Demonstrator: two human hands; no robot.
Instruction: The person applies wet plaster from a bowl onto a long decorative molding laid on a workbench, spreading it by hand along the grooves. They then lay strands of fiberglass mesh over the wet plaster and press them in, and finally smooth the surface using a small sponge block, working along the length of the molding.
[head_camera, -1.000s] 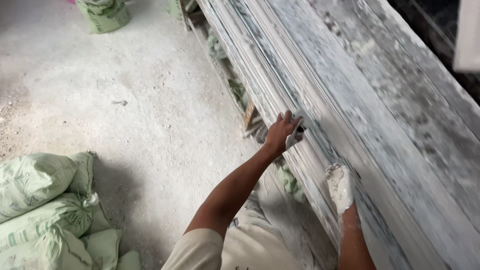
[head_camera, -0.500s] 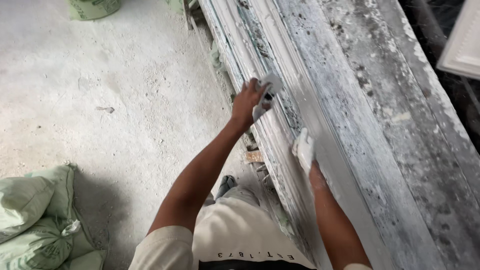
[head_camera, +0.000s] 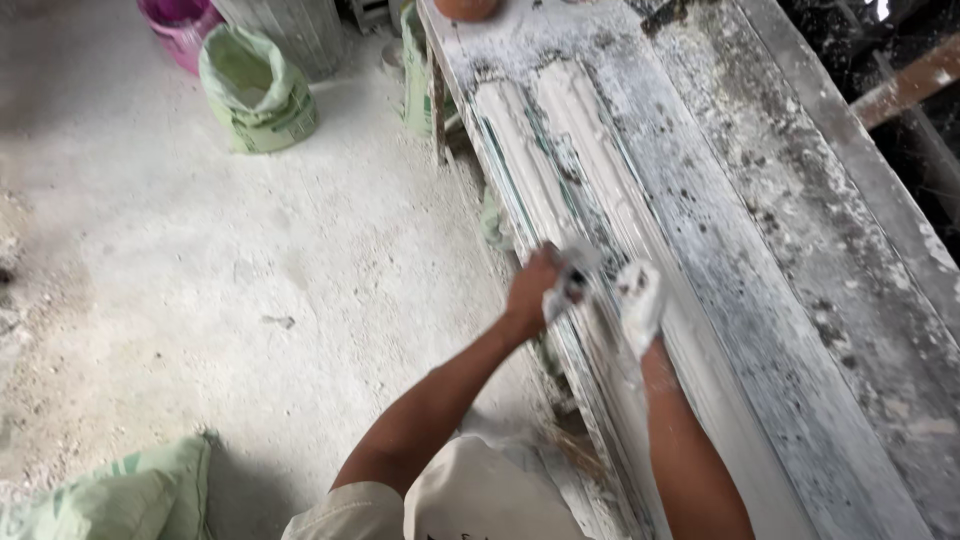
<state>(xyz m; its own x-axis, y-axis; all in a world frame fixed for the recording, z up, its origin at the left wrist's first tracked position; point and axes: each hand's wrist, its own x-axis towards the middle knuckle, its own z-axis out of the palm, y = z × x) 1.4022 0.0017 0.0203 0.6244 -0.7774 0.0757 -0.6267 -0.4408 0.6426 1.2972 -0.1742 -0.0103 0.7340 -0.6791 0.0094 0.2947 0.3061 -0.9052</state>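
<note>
Both hands rest on a long white plaster moulding (head_camera: 560, 160) that runs along the near edge of a dusty workbench (head_camera: 800, 250). Left hand (head_camera: 535, 290) is closed around a small pale scraper or rag (head_camera: 572, 275), too blurred to tell which, and presses it against the moulding's ridged face. Right hand (head_camera: 640, 300), coated in white plaster, lies just beside the left on the moulding with its fingers curved downward; whether it grips anything cannot be told. Bare forearms reach up from the bottom of the view, over a cream shirt (head_camera: 470, 500). To the left spreads a pale, gritty concrete floor (head_camera: 250, 280). An open green sack (head_camera: 258, 90) stands at the far end, a pink bucket (head_camera: 180, 25) beside it, and another green sack (head_camera: 120, 495) lies at the near left corner.
</note>
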